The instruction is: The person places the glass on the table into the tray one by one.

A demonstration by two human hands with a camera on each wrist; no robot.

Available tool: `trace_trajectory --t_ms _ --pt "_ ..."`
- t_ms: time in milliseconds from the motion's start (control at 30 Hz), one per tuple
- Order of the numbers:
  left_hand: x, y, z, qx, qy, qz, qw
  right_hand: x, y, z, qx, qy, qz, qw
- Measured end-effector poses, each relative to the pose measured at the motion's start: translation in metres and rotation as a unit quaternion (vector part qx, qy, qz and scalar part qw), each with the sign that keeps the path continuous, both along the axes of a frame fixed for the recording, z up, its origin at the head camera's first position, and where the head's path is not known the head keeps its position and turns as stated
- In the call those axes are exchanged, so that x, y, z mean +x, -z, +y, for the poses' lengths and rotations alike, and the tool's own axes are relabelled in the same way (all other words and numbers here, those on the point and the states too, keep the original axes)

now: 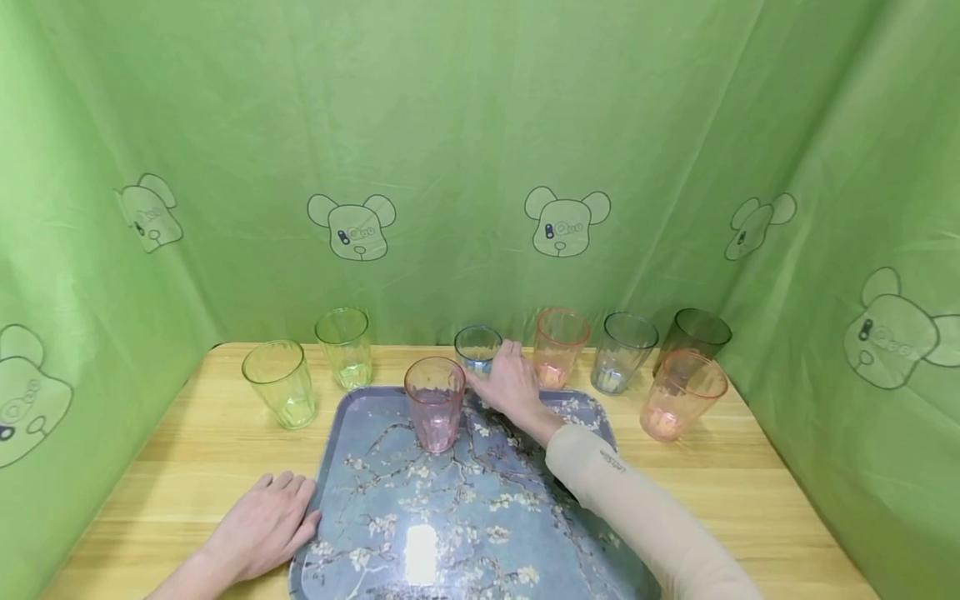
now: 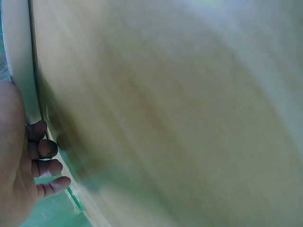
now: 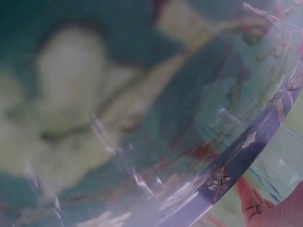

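Reaching over the tray (image 1: pixel 420 508), my right hand (image 1: pixel 510 382) curls around the blue glass (image 1: pixel 478 340) just past the far rim. Its thumb crosses the near side and the fingers lie at the right; the hand hides part of the glass. In the right wrist view, the blue glass (image 3: pixel 284 151) shows beside the hand (image 3: pixel 267 208). A pink glass (image 1: pixel 435 408) stands upright on the tray, left of the thumb. My left hand (image 1: pixel 266 521) rests on the table with relaxed fingers, thumb at the tray's left rim. The left wrist view shows loosely bent fingers (image 2: pixel 47 166).
Two green glasses (image 1: pixel 281 387) (image 1: pixel 345 350) stand left of the tray. Toward the right are an orange-pink glass (image 1: pixel 561 346), a grey-blue glass (image 1: pixel 624 354), a dark glass (image 1: pixel 697 329) and another orange glass (image 1: pixel 682 396). Green curtains (image 1: pixel 465 125) surround the wooden table (image 1: pixel 172 442).
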State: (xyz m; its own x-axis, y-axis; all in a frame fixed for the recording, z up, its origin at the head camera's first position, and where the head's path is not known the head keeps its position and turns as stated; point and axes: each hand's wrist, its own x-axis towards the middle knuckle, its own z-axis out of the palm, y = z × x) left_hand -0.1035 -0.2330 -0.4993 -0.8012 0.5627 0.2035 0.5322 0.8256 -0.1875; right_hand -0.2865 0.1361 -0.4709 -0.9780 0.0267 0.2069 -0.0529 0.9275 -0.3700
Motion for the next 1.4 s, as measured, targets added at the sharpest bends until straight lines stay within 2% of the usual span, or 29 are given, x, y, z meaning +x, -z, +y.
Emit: trace_trajectory --t_ms 200,500,900,1400 --pt "-0.0006 -0.0009 0.0001 0.0 0.0 0.001 1.0 -0.0019 -0.0043 -0.0007 -0.011 -0.001 -0.013 0.9999" --pt "-0.0002 -0.0029 0.0013 0.0 -0.009 0.0 1.0 -0.0059 -0.0082 0.0013 0.005 0.001 -0.04 0.9992" --pt "0.0006 -0.0021 0.0016 -0.001 -0.015 -0.022 0.9996 -0.0082 -0.0026 0.0019 -0.008 0.001 -0.012 0.9999" --pt "0.001 -0.0011 0.0008 -0.001 -0.014 -0.019 0.9997 -0.0075 -0.0053 0.0008 -0.013 -0.018 -0.001 0.9998"
